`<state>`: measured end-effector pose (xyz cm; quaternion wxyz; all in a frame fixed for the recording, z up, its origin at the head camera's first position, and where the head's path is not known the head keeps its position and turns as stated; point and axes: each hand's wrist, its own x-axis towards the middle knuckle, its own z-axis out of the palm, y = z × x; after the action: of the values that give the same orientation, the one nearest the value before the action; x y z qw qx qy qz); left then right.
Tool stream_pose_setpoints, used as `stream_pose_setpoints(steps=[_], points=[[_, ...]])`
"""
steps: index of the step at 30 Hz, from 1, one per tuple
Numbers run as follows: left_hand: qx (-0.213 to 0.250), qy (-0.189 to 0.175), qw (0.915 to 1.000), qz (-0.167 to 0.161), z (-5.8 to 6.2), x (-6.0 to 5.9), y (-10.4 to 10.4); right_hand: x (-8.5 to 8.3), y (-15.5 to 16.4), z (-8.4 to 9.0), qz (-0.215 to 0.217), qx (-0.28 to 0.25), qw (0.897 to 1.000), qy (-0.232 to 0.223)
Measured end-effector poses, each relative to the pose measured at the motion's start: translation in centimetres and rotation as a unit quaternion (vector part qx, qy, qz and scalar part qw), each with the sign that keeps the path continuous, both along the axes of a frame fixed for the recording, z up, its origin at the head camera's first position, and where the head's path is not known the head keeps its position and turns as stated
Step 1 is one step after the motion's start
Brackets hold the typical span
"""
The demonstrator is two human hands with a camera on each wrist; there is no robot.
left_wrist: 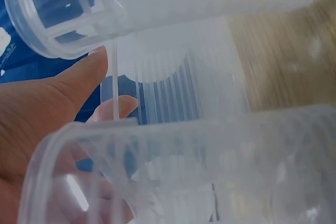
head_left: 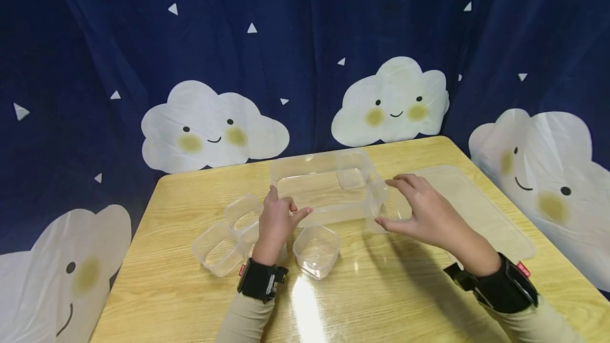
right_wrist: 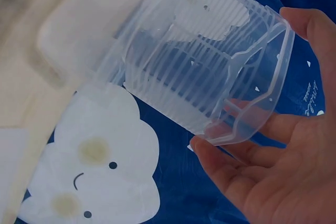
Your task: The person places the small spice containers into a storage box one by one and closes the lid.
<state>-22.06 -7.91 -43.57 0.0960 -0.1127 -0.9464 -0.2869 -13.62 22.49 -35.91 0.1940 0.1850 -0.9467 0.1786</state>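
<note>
A large clear rectangular container (head_left: 310, 187) stands at the table's middle, with one small clear tub (head_left: 351, 174) inside its far right corner. My left hand (head_left: 288, 202) is at its near left corner. In the left wrist view the thumb (left_wrist: 84, 74) and a finger (left_wrist: 118, 106) pinch a thin clear wall (left_wrist: 173, 93). My right hand (head_left: 388, 200) holds another small clear tub (head_left: 376, 206) tipped on its side at the big container's near right corner. The right wrist view shows that ribbed tub (right_wrist: 210, 61) gripped between thumb and fingers (right_wrist: 220, 156).
Three more small clear tubs lie near my left wrist: two at the left (head_left: 218, 249) (head_left: 243, 210), one in front (head_left: 316, 250). A flat clear lid (head_left: 481, 210) lies on the right of the wooden table (head_left: 381, 300). A blue cloud-print curtain hangs behind.
</note>
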Motion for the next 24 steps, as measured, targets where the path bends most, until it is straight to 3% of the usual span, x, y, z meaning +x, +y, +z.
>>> stream_pose_setpoints(steps=[6,12,18,24], points=[[-0.004,-0.007,1.0000,-0.001,0.2,0.0,-0.2,-2.5,-0.3,0.9,0.010,-0.007,1.000,0.022],[0.000,-0.021,0.9997,-0.011,0.5,-0.1,-0.4,-5.6,-0.9,0.9,0.016,-0.018,1.000,0.013],[0.013,-0.025,0.9994,-0.017,0.6,-0.2,-0.6,-8.8,-1.3,-0.4,0.014,-0.032,0.999,-0.004],[0.012,-0.024,0.9995,-0.018,0.4,-0.2,-0.7,-10.2,-1.3,-2.2,0.003,-0.035,0.999,-0.034]])
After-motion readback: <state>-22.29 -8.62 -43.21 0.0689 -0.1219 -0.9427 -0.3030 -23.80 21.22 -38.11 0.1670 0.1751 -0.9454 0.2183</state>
